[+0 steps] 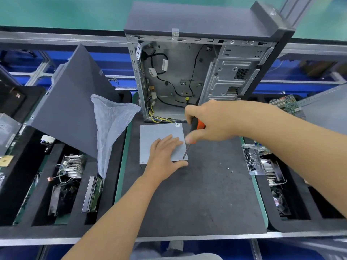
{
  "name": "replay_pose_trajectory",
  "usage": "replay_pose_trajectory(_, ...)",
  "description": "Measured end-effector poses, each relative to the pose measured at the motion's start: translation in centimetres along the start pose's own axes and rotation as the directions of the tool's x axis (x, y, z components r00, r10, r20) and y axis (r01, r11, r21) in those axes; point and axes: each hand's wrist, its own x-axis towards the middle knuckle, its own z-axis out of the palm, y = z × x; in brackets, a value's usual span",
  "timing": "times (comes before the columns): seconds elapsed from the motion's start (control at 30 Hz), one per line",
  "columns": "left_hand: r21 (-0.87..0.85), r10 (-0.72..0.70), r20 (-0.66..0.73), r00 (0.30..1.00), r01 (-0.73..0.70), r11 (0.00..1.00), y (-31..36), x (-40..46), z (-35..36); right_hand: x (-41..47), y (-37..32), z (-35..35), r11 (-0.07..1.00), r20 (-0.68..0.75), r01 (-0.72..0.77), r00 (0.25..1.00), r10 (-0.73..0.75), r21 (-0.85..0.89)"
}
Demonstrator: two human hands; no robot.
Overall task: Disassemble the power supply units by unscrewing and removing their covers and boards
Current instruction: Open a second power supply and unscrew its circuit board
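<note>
In the middle of the frame, on the dark mat (pixel 197 194), lies the grey power supply box (pixel 159 136), just below the open computer case (pixel 187 76). My left hand (pixel 165 154) lies flat and spread on its lid, pressing it down. My right hand (pixel 212 122) is clenched round an orange-and-black screwdriver (pixel 193 134), its tip touching the lid's lower right corner. A clear tray of screws (pixel 251 158) sits at the mat's right edge.
</note>
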Motion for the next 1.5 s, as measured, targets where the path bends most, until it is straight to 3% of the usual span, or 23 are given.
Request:
replay_pose_trajectory(0.1,-0.037,-0.031,-0.005,0.999,0.031,0.999,0.4,-0.2,0.0,-0.1,-0.9,0.4,0.952,-0.142,-0.086,0.989,0.046,-0.293)
replay_pose_trajectory(0.17,-0.153,-0.154,0.032,0.988,0.157,0.976,0.9,-0.3,-0.5,0.0,-1.1,0.8,0.904,-0.226,-0.098,0.974,0.002,-0.415)
replay_pose_trajectory(0.23,-0.324,-0.220,0.078,0.972,0.233,0.917,1.3,-0.3,-1.2,0.1,-1.2,0.8,0.920,-0.273,-0.120,0.962,0.015,-0.374)
replay_pose_trajectory(0.3,-0.437,-0.180,0.081,0.980,0.197,0.878,1.7,-0.2,-2.3,0.3,-1.0,0.9,0.953,-0.265,-0.084,0.964,0.004,-0.290)
replay_pose_trajectory(0.43,-0.497,-0.071,0.085,0.994,0.104,0.862,3.9,0.3,-4.7,0.5,-1.0,0.9,0.995,-0.152,0.059,0.986,-0.070,-0.078)
replay_pose_trajectory(0.53,-0.529,-0.020,0.063,0.998,0.050,0.847,5.1,0.7,-6.0,0.6,-1.7,0.9,0.992,-0.134,0.120,0.983,-0.123,-0.031)
replay_pose_trajectory(0.77,-0.664,0.025,0.057,0.998,0.019,0.747,5.5,0.7,-6.9,0.3,-2.2,0.4,0.999,-0.020,0.054,0.998,-0.054,-0.001)
replay_pose_trajectory(0.9,-0.662,-0.026,-0.011,1.000,0.012,0.749,6.1,1.5,-6.2,-0.4,-2.2,0.4,0.999,-0.114,-0.049,0.992,0.050,0.003)
replay_pose_trajectory(1.03,-0.660,-0.045,-0.056,0.997,-0.003,0.751,6.7,1.6,-5.3,-0.6,-2.8,-0.5,0.933,-0.297,-0.259,0.938,0.181,-0.250)
replay_pose_trajectory(1.37,-0.633,-0.036,0.025,0.999,0.044,0.773,6.4,0.5,-5.1,-0.7,-1.9,-0.1,0.988,-0.039,-0.105,0.994,0.101,-0.116)
replay_pose_trajectory(1.5,-0.680,-0.106,-0.022,0.994,0.064,0.731,6.6,0.7,-5.2,-1.0,-1.5,0.7,0.980,-0.095,-0.018,0.995,-0.001,-0.197)
